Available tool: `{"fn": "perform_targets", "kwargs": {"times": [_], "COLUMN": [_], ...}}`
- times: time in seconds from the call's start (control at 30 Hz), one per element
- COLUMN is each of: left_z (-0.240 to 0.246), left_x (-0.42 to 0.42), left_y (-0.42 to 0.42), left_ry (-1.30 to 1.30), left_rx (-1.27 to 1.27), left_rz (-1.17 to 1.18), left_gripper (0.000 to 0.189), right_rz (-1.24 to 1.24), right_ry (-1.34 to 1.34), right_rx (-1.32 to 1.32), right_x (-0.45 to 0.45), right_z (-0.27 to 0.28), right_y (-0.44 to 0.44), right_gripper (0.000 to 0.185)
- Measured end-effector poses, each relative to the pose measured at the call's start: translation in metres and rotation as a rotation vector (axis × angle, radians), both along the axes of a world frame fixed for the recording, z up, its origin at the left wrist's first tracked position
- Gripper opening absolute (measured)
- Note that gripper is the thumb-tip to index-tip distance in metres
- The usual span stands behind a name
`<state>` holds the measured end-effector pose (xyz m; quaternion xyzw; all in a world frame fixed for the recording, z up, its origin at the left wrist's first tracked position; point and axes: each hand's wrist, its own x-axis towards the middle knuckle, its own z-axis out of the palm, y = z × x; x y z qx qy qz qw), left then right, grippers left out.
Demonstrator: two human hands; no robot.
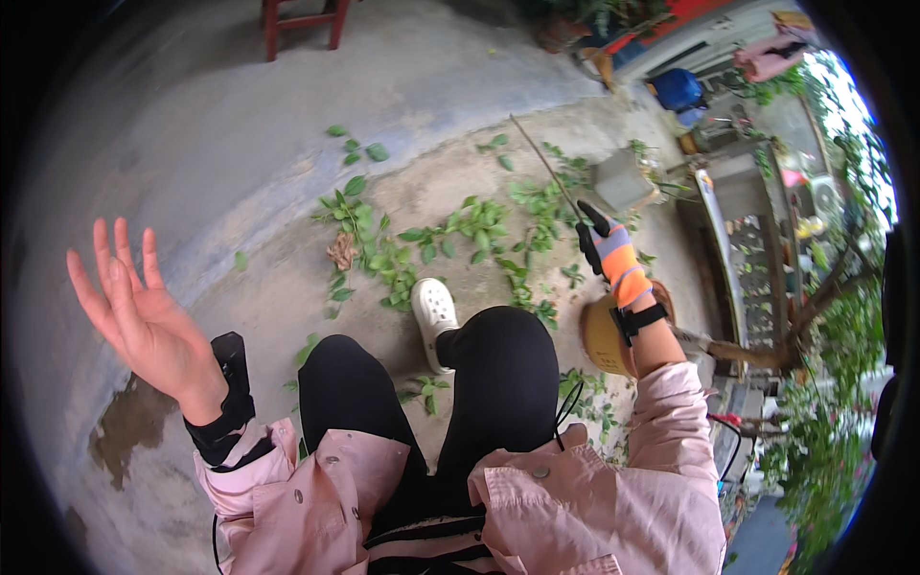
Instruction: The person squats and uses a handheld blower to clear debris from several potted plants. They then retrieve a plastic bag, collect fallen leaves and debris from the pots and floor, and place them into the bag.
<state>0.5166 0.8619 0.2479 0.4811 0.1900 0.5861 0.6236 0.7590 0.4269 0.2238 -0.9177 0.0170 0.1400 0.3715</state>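
Note:
On the left, my left hand (147, 316) is bare and raised over the concrete floor, its fingers apart and nothing in it. My right hand (612, 255) wears a glove of orange, grey and black. Its fingers are closed around the lower end of a thin brown stick (540, 158), which points up and away to the left. Cut green leafy sprigs (478, 223) lie scattered on the floor between my hands. Among them is a dry, crumpled brown leaf (342, 251). My white clog (434, 316) stands at the near edge of the sprigs.
A yellow-brown pot (607, 338) stands just below my right wrist. Beyond that hand is a grey block-like planter (624, 181). A red wooden stool (302, 23) stands at the far edge, and a tree branch (755, 353) reaches in from the right. A wet patch (133, 424) marks the floor.

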Motion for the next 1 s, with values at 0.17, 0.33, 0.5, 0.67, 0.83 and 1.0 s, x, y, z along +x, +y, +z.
{"fn": "perform_targets", "kwargs": {"times": [0.17, 0.33, 0.5, 0.67, 0.83, 1.0], "left_z": [-0.024, -0.017, 0.022, 0.08, 0.162, 0.25], "left_x": [0.043, 0.106, 0.159, 0.223, 0.305, 0.354], "left_y": [0.013, 0.013, 0.009, -0.009, -0.027, -0.044], "left_ry": [0.13, 0.23, 0.26, 0.273, 0.35, 0.552], "left_rx": [0.077, 0.029, -0.114, -0.05, 0.049, 0.123], "left_rz": [0.09, 0.107, 0.164, 0.007, -0.199, -0.251], "left_gripper": [0.047, 0.05, 0.052, 0.06, 0.063, 0.063], "right_rz": [0.177, 0.292, 0.253, 0.105, -0.106, -0.239], "right_ry": [0.033, 0.036, 0.126, 0.263, 0.272, 0.113], "right_rx": [0.191, 0.22, 0.369, 0.575, 0.752, 0.825], "right_x": [0.093, 0.142, 0.164, 0.19, 0.226, 0.27], "right_z": [-0.054, -0.069, -0.034, 0.028, 0.071, 0.087], "right_y": [0.085, 0.131, 0.141, 0.129, 0.11, 0.101], "right_gripper": [0.042, 0.045, 0.053, 0.054, 0.053, 0.053]}}
